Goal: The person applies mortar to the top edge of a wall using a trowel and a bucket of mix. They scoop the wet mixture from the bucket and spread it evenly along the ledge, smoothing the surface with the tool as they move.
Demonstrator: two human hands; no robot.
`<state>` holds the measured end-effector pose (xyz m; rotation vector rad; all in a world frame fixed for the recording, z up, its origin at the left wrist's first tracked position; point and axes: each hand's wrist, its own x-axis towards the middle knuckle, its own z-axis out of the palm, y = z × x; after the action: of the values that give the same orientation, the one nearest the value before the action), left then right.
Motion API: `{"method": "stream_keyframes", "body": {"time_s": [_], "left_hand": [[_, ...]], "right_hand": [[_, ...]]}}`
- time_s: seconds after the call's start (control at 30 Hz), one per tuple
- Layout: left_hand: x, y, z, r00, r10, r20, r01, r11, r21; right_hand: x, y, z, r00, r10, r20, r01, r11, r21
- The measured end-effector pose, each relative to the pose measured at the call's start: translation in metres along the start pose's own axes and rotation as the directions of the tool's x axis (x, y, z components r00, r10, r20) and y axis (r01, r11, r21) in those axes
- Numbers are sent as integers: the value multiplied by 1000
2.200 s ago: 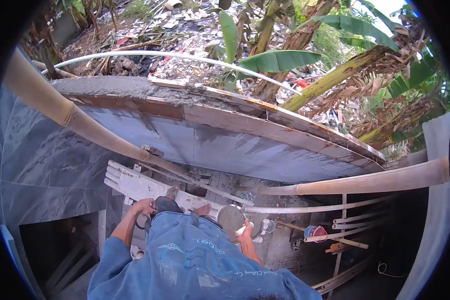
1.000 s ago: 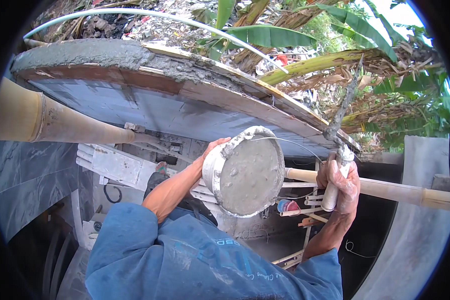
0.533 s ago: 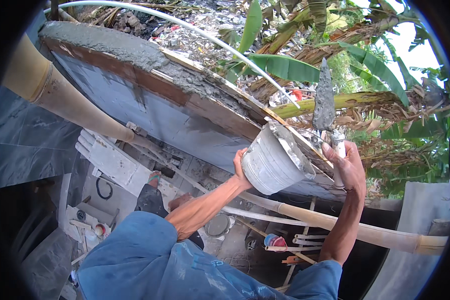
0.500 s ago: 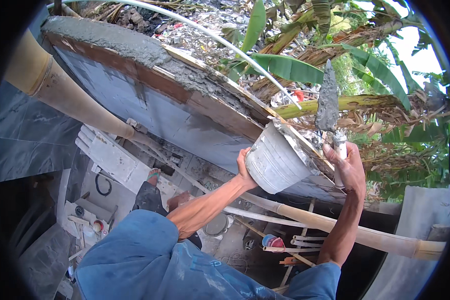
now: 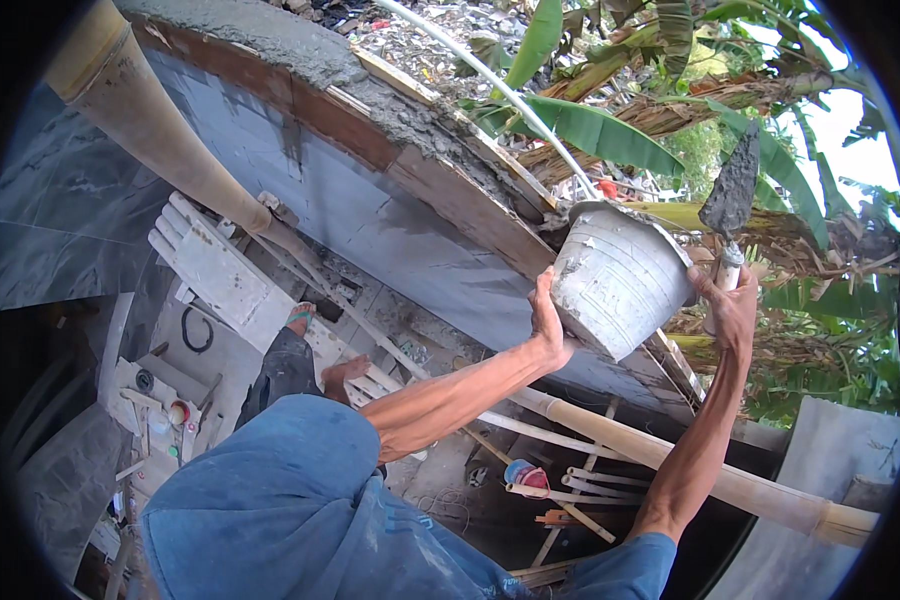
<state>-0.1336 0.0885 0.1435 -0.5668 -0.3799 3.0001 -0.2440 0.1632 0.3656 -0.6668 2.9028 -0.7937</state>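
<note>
A grey, cement-smeared bucket [image 5: 620, 285] is lifted and tilted at the top of the plank-edged wall [image 5: 430, 190]. My left hand [image 5: 547, 325] grips the bucket's lower left side. My right hand [image 5: 728, 305] is closed around the pale handle of a trowel [image 5: 730, 185], its thumb at the bucket's right side. The trowel blade points up and is coated in dark wet mortar. Rough grey mortar [image 5: 270, 45] lies along the wall top. The bucket's contents are hidden from this angle.
A thick bamboo pole [image 5: 150, 130] slants across the left, another [image 5: 790, 495] across the lower right. A white board [image 5: 230, 295] lies under my feet, with tools at lower left and a red-and-blue pail [image 5: 530, 478] below. Banana plants and a white pipe [image 5: 480, 70] are beyond the wall.
The bucket has been raised from below and moved up and right to the wall's top edge. The trowel, raised with my right hand, has also shifted right.
</note>
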Motion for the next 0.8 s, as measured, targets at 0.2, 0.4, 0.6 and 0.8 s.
{"method": "stream_keyframes", "body": {"time_s": [0.2, 0.4, 0.6, 0.8], "left_hand": [[-10, 20, 4, 996, 84, 24, -85, 996, 42], [-10, 41, 10, 969, 222, -112, -211, 972, 98], [-26, 72, 26, 889, 371, -269, -230, 869, 438], [-41, 116, 37, 867, 486, -110, -319, 711, 627]], "right_hand": [[12, -18, 15, 1000, -26, 11, 25, 999, 31], [32, -15, 34, 997, -52, -50, 55, 997, 49], [60, -24, 73, 984, -52, -171, 73, 991, 116], [90, -26, 104, 981, -79, -175, 124, 956, 265]]}}
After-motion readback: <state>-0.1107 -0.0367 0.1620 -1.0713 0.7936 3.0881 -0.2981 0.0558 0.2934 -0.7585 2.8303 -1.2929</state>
